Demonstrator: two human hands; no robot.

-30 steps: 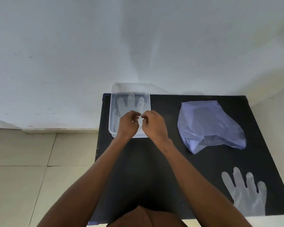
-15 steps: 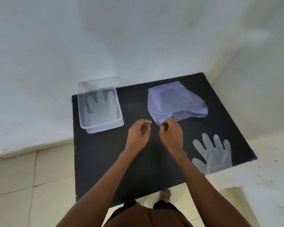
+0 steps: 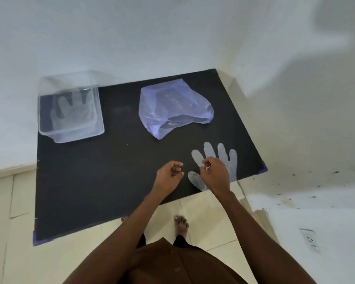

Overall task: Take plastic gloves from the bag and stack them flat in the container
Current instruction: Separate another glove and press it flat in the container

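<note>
Both hands, left [image 3: 169,174] and right [image 3: 214,173], loosely curled, gripping nothing, above the flat glove [image 3: 215,160]; I judge it next for the container [image 3: 70,111], bag [image 3: 172,107] untouched.

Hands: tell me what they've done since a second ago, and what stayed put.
Both hands left the container and moved right across the table; the right hand now hovers over the loose glove, the left hand beside it, holding nothing visible. The glove in the container and the bag stayed put.
</note>
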